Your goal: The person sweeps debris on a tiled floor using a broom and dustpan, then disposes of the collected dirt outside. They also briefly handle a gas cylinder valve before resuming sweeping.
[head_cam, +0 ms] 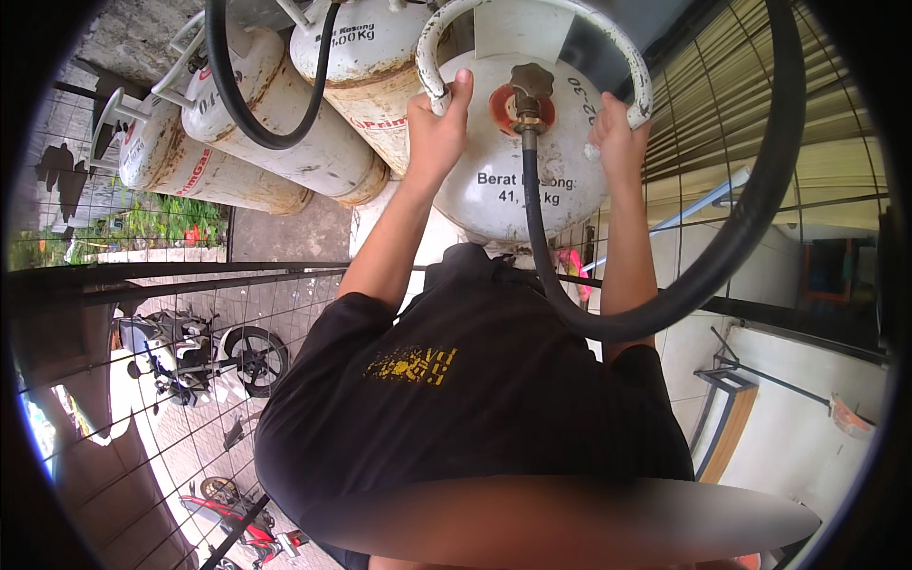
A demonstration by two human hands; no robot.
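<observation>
A large white gas cylinder (491, 206) stands before me, with a chipped white tubular handle ring (634, 50) around its top. My left hand (438, 125) is closed around the left end of this ring, thumb up. The ring's right end is gripped by my right hand (620, 139). Between the hands sits a valve with a brown knob (531, 80) and a brass fitting (529, 124). From the fitting a thick black rubber hose (548, 263) drops, then loops up on the right, passing in front of my right forearm.
Several rusty white gas cylinders (278, 107) stand at the left, a black hose loop (274, 139) hanging before them. Wire mesh (185, 285) runs along the left, with motorcycles (185, 356) beyond it. More mesh and pale slatted blinds (712, 107) are at the right.
</observation>
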